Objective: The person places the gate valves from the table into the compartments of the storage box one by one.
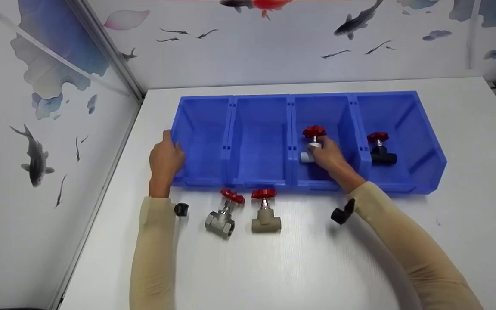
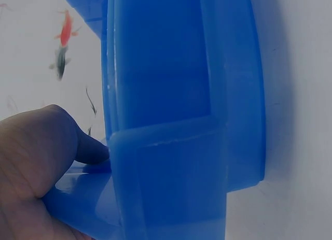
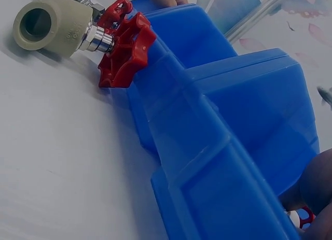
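In the head view my right hand (image 1: 329, 156) pinches a white valve (image 1: 308, 157) with a red handwheel inside the third blue compartment from the left. The right wrist view shows only part of that hand (image 3: 317, 185) at its right edge, with a bit of the white valve (image 3: 293, 218). My left hand (image 1: 165, 159) grips the left side wall of the leftmost blue bin (image 1: 200, 183); in the left wrist view its thumb lies against the blue plastic, the other fingers mostly hidden.
A black valve (image 1: 383, 157) with a red wheel lies in the rightmost compartment. On the white table before the bins stand a metal valve (image 1: 221, 221) and a beige valve (image 1: 266, 221), both red-wheeled. Printed walls rise behind and at the left.
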A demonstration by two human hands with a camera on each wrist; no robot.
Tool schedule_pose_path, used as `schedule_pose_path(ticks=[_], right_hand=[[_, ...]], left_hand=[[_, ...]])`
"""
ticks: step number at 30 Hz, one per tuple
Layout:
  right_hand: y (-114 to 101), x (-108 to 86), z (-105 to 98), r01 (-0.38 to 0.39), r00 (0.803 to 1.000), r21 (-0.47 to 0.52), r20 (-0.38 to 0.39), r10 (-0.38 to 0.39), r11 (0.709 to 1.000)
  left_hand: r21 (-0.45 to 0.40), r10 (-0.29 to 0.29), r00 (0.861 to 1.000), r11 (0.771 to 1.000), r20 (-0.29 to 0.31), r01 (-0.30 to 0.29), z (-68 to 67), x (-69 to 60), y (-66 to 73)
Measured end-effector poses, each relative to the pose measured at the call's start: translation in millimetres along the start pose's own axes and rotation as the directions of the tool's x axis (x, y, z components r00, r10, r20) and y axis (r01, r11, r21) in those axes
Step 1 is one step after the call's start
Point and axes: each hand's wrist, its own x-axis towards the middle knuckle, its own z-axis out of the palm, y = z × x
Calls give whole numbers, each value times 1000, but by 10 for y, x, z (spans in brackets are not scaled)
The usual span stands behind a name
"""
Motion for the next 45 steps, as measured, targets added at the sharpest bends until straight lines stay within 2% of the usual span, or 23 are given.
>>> schedule_pose_path(ticks=[8, 16, 35, 45], right_hand=[[9, -4, 3, 1, 1000, -6, -6, -1, 1000], [30, 11, 23, 28, 998, -39, -53, -30, 999], [41, -6, 4, 32, 999, -77, -36, -35, 997], [47, -21, 9, 43, 999, -58, -17, -44, 997]], left_hand=[[3, 5, 1000, 1000, -3, -5, -6, 2, 4], [-3, 12, 1000, 1000, 17, -12, -19, -4, 8], [0, 9, 1000, 1000, 0, -9, -7, -3, 5], [-7, -8, 1000, 1000, 18, 8, -14, -10, 21]])
